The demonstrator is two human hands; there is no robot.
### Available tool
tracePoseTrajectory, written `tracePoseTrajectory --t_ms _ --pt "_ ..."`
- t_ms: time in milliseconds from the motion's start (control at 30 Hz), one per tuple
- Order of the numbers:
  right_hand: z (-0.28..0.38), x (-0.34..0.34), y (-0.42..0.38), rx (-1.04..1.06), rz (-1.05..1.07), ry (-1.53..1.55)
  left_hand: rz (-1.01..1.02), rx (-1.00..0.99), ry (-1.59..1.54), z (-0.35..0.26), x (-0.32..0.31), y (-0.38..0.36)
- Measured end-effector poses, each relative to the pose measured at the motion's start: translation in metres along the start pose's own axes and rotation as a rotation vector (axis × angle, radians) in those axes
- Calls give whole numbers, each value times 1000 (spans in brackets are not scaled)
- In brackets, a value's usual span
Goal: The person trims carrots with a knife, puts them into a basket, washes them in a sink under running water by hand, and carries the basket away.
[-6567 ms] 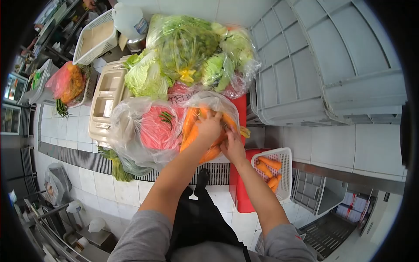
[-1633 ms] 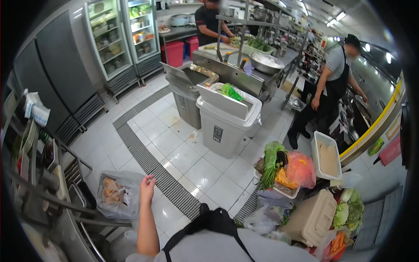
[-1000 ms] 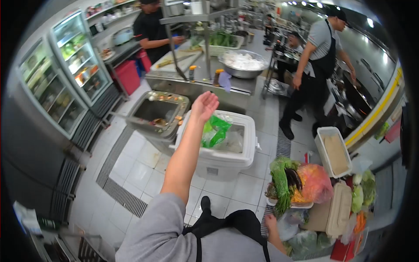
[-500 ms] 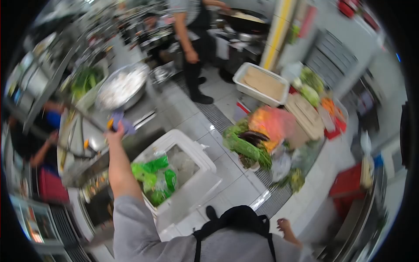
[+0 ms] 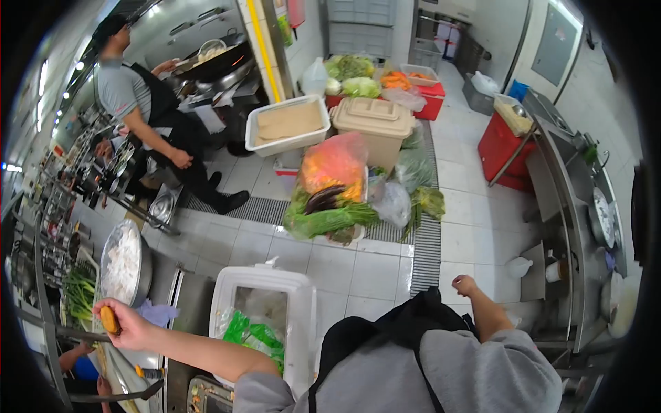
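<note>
At the far left, my left hand (image 5: 126, 325) is closed around an orange-brown handle (image 5: 109, 320); the rest of that tool cannot be made out. Just above it sits a large metal bowl (image 5: 144, 272) heaped with white pieces. A purple cloth (image 5: 158, 314) lies beside my left wrist on the metal counter (image 5: 153, 344). Below is a yellow-and-black handle (image 5: 149, 372). My right hand (image 5: 465, 284) hangs over the tiled floor with its fingers curled, and nothing shows in them.
A white bin (image 5: 300, 289) with green bags stands before me. Beyond are bagged vegetables (image 5: 330, 206), a beige lidded box (image 5: 372, 120) and a white tub (image 5: 288, 126). A co-worker (image 5: 148, 113) stands at a wok (image 5: 220, 62). Metal shelving (image 5: 551, 172) lines the right.
My view has swung right and now takes in more of the right side. My left hand still grips the handle and appears farther left and lower. My right hand appears higher.
</note>
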State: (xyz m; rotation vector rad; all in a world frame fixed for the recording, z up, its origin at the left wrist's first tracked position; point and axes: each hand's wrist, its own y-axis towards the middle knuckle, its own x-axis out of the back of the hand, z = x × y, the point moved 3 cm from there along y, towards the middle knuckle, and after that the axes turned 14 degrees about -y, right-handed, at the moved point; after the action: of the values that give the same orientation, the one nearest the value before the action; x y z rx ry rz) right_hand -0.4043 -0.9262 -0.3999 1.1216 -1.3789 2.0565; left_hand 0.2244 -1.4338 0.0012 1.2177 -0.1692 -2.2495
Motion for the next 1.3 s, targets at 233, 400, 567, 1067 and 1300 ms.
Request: tracePoseTrajectory --t_ms 233,400,567,1067,1300 --pt "60 57 -13 323 -286 18 -413 508 241 212 83 -252" --pt "151 195 -47 542 -291 757 -142 1425 642 265 192 -456" --pt "153 279 -71 622 -562 344 -167 1829 1008 325 250 -600" --pt "-160 361 214 -24 -430 961 1319 1939 1062 598 436 -760" --pt "-390 172 338 -344 250 45 1093 2125 1898 601 618 -627"
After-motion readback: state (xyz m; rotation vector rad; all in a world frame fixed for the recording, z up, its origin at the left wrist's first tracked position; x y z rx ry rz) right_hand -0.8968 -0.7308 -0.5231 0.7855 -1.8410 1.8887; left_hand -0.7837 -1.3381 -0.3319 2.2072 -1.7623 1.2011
